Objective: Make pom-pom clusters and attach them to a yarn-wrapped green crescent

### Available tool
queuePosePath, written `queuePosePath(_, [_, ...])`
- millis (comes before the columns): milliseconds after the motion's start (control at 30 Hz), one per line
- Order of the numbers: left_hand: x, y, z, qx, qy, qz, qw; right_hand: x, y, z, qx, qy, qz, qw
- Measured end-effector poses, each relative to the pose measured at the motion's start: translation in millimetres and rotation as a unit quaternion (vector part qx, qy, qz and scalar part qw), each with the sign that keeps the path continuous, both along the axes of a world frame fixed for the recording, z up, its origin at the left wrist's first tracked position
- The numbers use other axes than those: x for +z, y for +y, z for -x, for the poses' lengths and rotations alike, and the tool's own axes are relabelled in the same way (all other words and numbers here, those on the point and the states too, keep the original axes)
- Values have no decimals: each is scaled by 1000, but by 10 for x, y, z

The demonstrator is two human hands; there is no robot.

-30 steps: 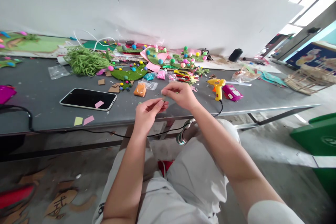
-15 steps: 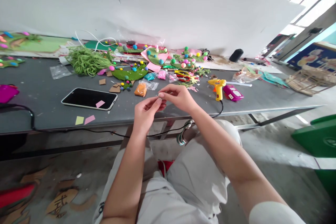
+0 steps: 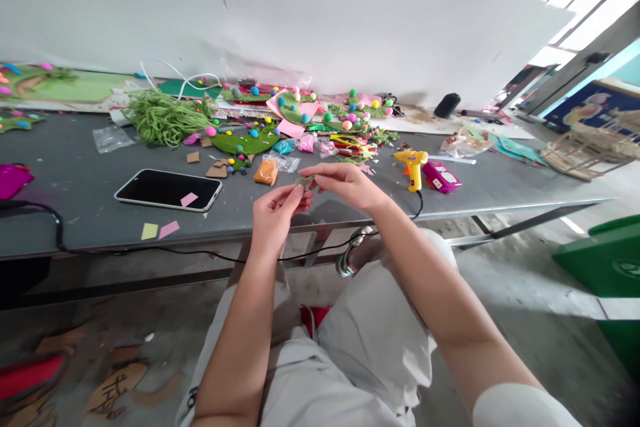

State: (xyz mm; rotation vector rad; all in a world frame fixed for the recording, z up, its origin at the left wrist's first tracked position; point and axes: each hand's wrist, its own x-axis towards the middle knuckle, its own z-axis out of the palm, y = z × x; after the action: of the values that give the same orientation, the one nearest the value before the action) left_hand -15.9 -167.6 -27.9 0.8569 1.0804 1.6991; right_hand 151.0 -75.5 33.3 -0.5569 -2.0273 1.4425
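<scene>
Above the table's front edge, my left hand (image 3: 274, 213) pinches a small greyish-green piece (image 3: 305, 181) between thumb and fingers. My right hand (image 3: 350, 185) meets it from the right, its fingertips closed on the same piece. What the piece is I cannot make out, as the fingers cover much of it. Just behind my hands lies an orange packet (image 3: 266, 171). Farther back is a green felt shape with coloured pompoms (image 3: 245, 140).
A phone (image 3: 167, 189) lies left, with paper scraps (image 3: 169, 229) near the edge. Green yarn (image 3: 165, 117) is heaped behind it. A yellow glue gun (image 3: 413, 168) stands right beside a purple packet (image 3: 442, 177). A black cable (image 3: 185, 250) runs along the table's front. A green bin (image 3: 600, 253) stands right.
My right hand's fingers have drawn slightly apart from the left thumb, and the small greyish-green piece now shows between the hands. The view has shifted slightly.
</scene>
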Motion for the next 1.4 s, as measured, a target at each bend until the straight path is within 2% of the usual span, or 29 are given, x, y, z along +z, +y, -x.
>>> queuePosePath(200, [18,-24,3,-7,33,-9,999,-79,33,39,-5,22,-17,1000])
queuePosePath(333, [30,-48,17,-36,44,-15,998,-99,34,64,-39,25,-5,999])
queuePosePath(467, [21,-58,43,-88,7,-25,996,-50,-6,78,-47,11,22,999])
queuePosePath(633, [27,-79,86,-129,-29,-17,991,-11,-10,51,-45,1,-14,999])
queuePosePath(733, [42,-98,96,-143,-18,-6,990,-15,-10,22,-37,-12,-53,998])
queuePosePath(900, [52,-114,62,-101,76,13,992,-5,-83,7,-17,-98,-139,985])
queuePosePath(1100, [45,-85,41,-65,83,10,994,-18,-118,26,-14,-62,-188,980])
queuePosePath(1200, [22,-68,57,-36,90,6,995,-6,-84,14,-45,-47,-196,979])
queuePosePath(1300, [7,-55,76,-16,59,10,998,21,-24,-26,-103,-33,-192,975])
queuePosePath(1400, [27,-50,85,-38,-6,11,999,27,21,-53,-145,-17,-180,973])
